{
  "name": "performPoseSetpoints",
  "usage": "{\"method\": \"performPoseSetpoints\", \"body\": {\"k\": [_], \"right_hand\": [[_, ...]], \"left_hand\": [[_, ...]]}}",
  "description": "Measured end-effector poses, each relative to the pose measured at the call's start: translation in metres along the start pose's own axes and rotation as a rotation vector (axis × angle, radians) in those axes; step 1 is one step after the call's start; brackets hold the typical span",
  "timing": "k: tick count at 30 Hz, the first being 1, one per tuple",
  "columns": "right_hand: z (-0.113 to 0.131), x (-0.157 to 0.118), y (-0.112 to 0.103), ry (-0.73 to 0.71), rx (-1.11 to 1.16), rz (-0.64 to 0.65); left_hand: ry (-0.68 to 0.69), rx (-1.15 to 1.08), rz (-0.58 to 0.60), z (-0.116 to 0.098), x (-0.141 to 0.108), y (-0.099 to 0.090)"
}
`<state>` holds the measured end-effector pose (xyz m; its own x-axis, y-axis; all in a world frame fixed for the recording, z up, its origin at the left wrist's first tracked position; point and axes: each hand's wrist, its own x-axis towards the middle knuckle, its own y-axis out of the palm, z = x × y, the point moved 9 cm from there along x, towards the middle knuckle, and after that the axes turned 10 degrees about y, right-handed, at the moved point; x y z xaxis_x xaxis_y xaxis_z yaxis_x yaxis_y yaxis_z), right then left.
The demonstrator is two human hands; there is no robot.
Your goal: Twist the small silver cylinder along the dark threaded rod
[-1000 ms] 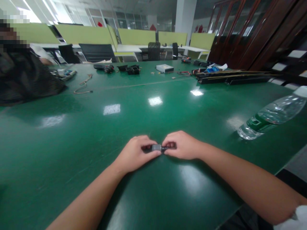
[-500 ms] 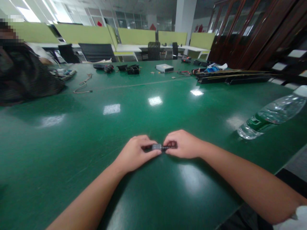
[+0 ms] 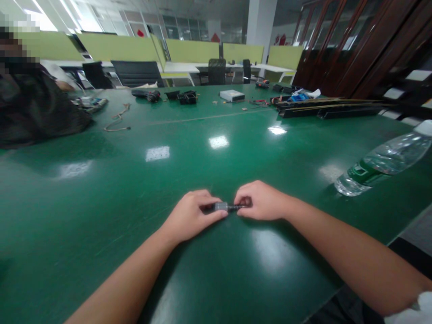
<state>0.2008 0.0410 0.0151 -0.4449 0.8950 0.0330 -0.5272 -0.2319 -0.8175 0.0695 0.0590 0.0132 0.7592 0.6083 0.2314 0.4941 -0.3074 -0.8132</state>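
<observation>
**Grey part (image 3: 221,206) and dark part (image 3: 233,207) held in line**

You have the grey part low over the counter (image 3: 135,180), nearer its near edge than its far edge; whether it touches the surface is hidden. The dark part runs on from its right end, the two in one straight line. They meet there, but whether they are a single piece or two, and how deep any join goes, is too small to tell.

Your left grip (image 3: 192,215) is pinched closed on the grey part, leaving its right end showing. Your right grip (image 3: 261,201) is pinched around the far end of the dark part, a small gap showing under the curled forefinger; the very tip is out of sight. The two grips stand a little apart, with a short stretch of dark part bare between them.

As for how far along you are, both ends are taken up and lined up. Judging by this view, the work between your grips is unfinished: neither end is let go or set down.

Farther out, a bottle (image 3: 366,173) stands by the counter's right edge. Toward the far edge lie a cord (image 3: 116,121) on the left, a white box (image 3: 232,96) near the middle, and black rails (image 3: 300,110) toward the far right corner.
</observation>
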Motion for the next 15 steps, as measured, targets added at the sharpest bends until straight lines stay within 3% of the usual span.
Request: {"method": "performPoseSetpoints", "body": {"k": [5,11,15], "right_hand": [[-0.009,-0.002,-0.004,0.055,-0.013,0.061],[-0.034,-0.005,-0.016,0.241,-0.026,0.14],[-0.038,-0.006,-0.017,0.26,0.004,0.162]], "left_hand": [[-0.004,0.005,0.005,0.001,-0.001,0.001],[-0.002,-0.004,-0.002,0.001,-0.003,-0.001],[-0.01,-0.008,-0.003,0.001,-0.004,-0.002]]}}
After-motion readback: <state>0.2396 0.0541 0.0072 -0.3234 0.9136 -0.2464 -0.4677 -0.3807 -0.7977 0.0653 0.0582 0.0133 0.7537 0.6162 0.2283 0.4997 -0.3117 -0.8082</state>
